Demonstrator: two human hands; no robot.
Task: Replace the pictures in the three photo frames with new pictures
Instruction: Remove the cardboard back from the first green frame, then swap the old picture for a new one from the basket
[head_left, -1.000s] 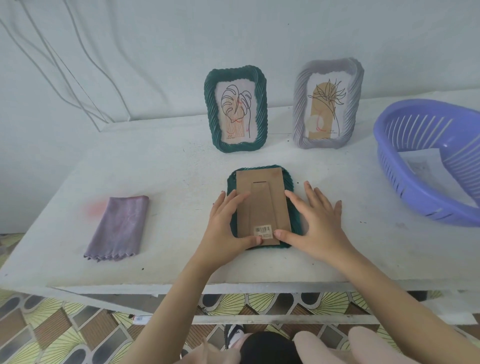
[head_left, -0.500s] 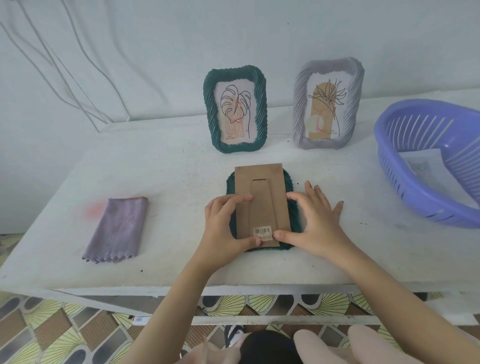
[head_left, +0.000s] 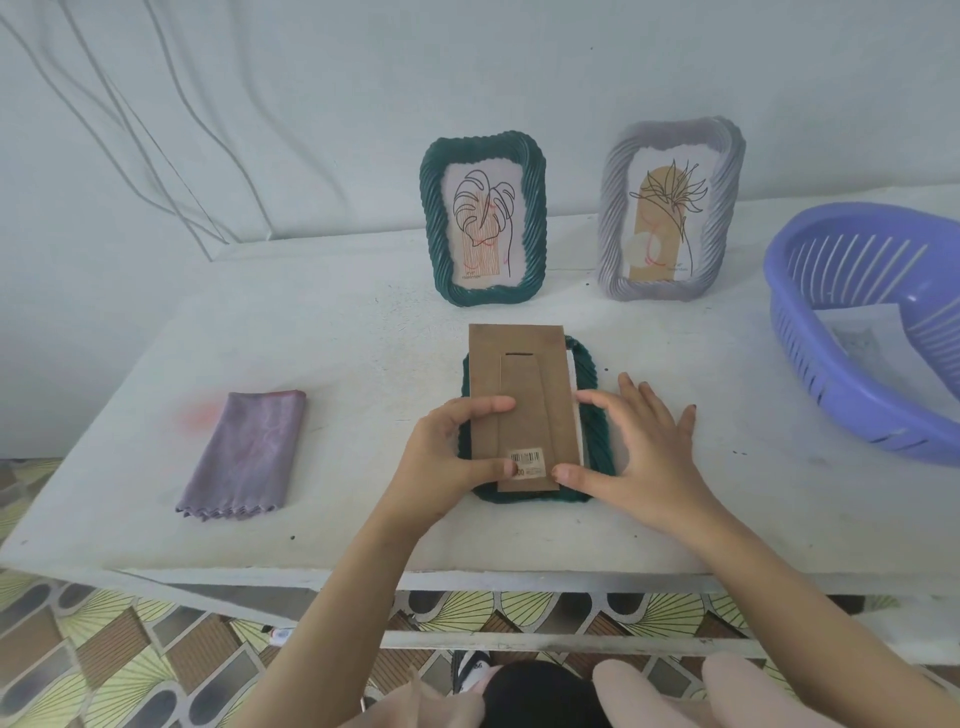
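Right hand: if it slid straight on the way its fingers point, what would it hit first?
The right hand lies flat on the table beside the face-down frame, fingers pointing away and slightly left. Bare table comes first; further on, the line probably meets the standing grey frame, though depth is hard to judge.

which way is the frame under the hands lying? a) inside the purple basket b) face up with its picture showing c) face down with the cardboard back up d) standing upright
c: the dark green frame lies flat on the table with its brown cardboard backing and barcode sticker facing up, the left hand and right hand on it.
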